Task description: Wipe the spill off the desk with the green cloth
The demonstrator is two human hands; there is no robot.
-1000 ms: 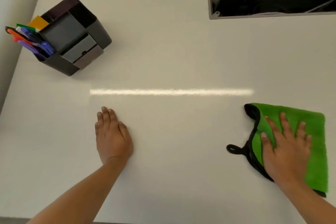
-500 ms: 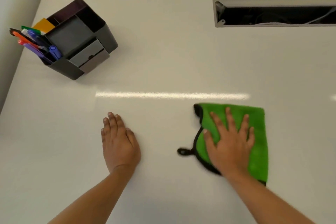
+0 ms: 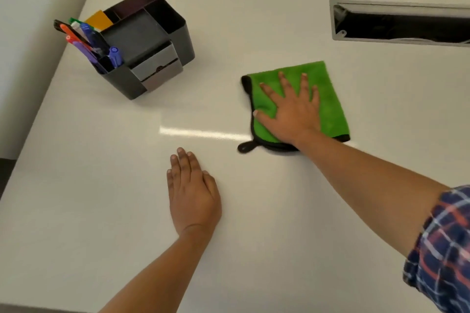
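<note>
A folded green cloth [image 3: 329,101] with a black edge and a black hanging loop lies flat on the white desk [image 3: 267,223], a little right of centre. My right hand [image 3: 292,113] presses down on it, palm flat and fingers spread. My left hand [image 3: 193,195] rests flat on the bare desk, nearer to me and left of the cloth, holding nothing. I can make out no spill on the surface, only a bright streak of reflected light left of the cloth.
A black desk organizer [image 3: 145,40] with coloured pens and a small grey drawer stands at the back left. A long open cable slot [image 3: 401,25] runs along the back right. A wall borders the desk's left side.
My right hand has slid the cloth from the near right leftwards and then away from me toward the desk's middle. My left hand has stayed flat in place.
</note>
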